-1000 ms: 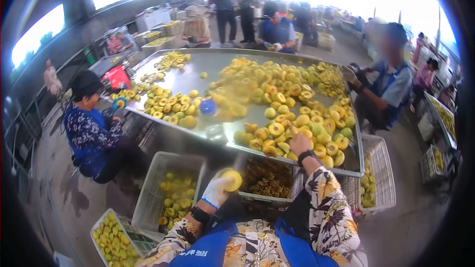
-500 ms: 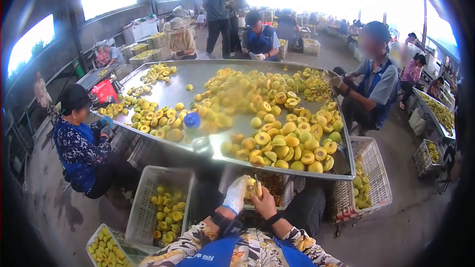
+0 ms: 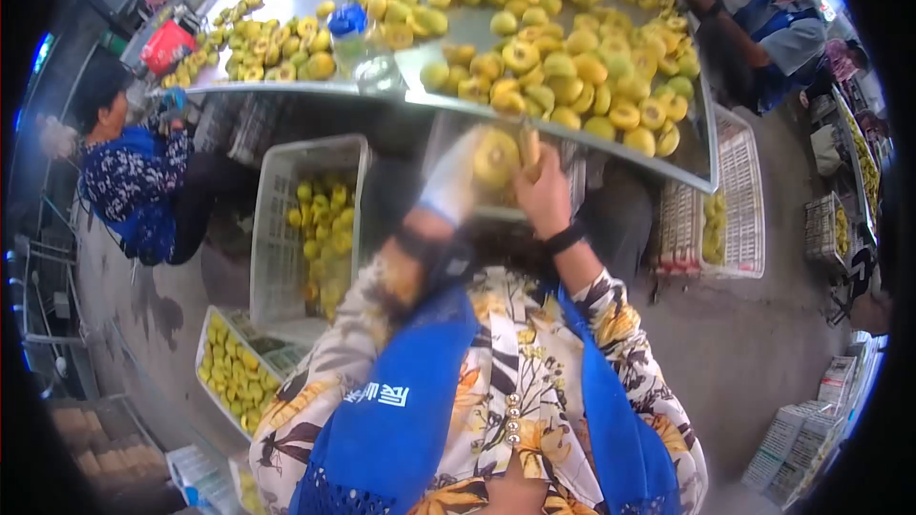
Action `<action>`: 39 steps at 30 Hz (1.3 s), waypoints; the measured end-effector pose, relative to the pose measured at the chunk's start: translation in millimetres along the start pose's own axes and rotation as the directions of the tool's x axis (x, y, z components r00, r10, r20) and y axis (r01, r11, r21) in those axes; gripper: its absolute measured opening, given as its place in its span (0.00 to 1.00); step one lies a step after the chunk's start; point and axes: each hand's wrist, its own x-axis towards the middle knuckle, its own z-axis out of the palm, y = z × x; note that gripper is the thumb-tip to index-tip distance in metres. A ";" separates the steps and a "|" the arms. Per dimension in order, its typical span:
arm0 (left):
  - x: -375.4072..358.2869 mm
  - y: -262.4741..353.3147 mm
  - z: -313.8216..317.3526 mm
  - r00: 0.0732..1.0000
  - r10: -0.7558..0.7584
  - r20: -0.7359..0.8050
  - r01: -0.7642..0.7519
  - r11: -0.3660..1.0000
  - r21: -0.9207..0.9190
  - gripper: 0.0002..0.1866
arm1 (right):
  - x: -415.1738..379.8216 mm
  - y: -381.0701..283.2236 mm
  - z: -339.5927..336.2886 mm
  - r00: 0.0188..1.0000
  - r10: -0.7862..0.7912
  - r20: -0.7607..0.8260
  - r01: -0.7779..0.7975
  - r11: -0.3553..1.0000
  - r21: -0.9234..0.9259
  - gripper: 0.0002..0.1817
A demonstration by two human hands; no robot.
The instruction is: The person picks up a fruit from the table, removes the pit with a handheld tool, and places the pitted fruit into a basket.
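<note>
My left hand (image 3: 452, 176), in a white glove and blurred, holds a yellow halved fruit (image 3: 496, 158) with its cut face showing. Close beside it on the right, my bare right hand (image 3: 543, 189) is closed around the wooden-looking handle of a small tool (image 3: 530, 145); the tool's tip is too blurred to make out. Both hands are just below the edge of a metal table (image 3: 286, 87), which bears a large heap of halved yellow-green fruit (image 3: 563, 67). A crate lies partly hidden beneath my hands.
White crates with fruit stand at the left (image 3: 262, 229), lower left (image 3: 208, 348) and right (image 3: 749, 200). A blue object (image 3: 347, 19) and a red bag (image 3: 168, 47) lie at the table. One person (image 3: 129, 172) sits at left, another (image 3: 778, 24) at upper right.
The view has tilted downward, so the table sits higher in the frame. My left hand has turned, and the fruit's cut face now shows beside the tool.
</note>
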 end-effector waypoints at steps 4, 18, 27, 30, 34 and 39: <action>13.5 0.0 -6.2 0.999 0.025 -0.043 -0.026 0.999 -0.023 0.20 | -2.0 5.8 -8.3 0.983 -0.178 0.040 0.178 0.984 -0.003 0.23; 34.2 -28.4 -23.5 0.938 0.341 -0.067 -0.299 0.889 0.346 0.22 | -23.9 4.7 -2.5 0.968 -0.124 0.217 0.160 0.974 -0.158 0.16; 19.4 -8.7 -6.6 0.952 0.305 -0.012 -0.257 0.823 0.507 0.23 | -33.3 12.4 4.2 0.937 -0.104 0.333 0.162 0.975 -0.152 0.11; 31.5 -4.8 -11.7 0.994 0.101 -0.034 -0.078 0.907 0.413 0.21 | -29.5 14.4 2.2 0.930 -0.083 0.358 0.158 0.970 -0.186 0.11; 35.7 -8.2 -12.8 0.992 0.126 -0.016 -0.121 0.977 0.176 0.19 | -17.6 10.4 2.2 0.955 -0.089 0.282 0.140 0.976 -0.166 0.11; 20.2 -15.1 5.9 0.888 0.452 0.082 -0.454 0.836 0.308 0.13 | -21.8 11.6 12.7 0.963 -0.083 0.258 0.066 0.995 0.074 0.13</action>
